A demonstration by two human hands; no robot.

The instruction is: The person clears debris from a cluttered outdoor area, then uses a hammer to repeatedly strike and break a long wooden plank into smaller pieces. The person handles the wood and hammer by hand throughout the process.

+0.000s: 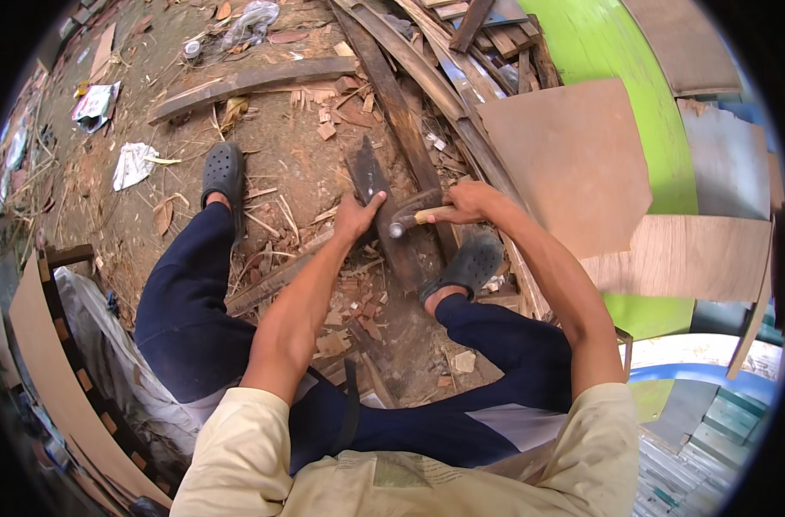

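Observation:
My left hand (355, 217) grips the left edge of a short dark wooden board (367, 171), with the thumb lying over its face. The board slants between my feet, and its far end looks jagged. A small pale spot shows on it near my thumb, too small to name. In my right hand (468, 203) is a claw hammer (400, 229), held by its light wooden handle. The hammer's head is over the board's right edge; whether it touches cannot be made out. Past the board runs a long dark beam (399, 121).
Wood chips (371, 314) litter the dirt around my dark clogs (472, 263). A loose plank (255, 79) lies farther off. To the right are a stack of timber (504, 43), brown sheets (565, 164) and a green panel (612, 52). White plastic sheeting (108, 336) is at the left.

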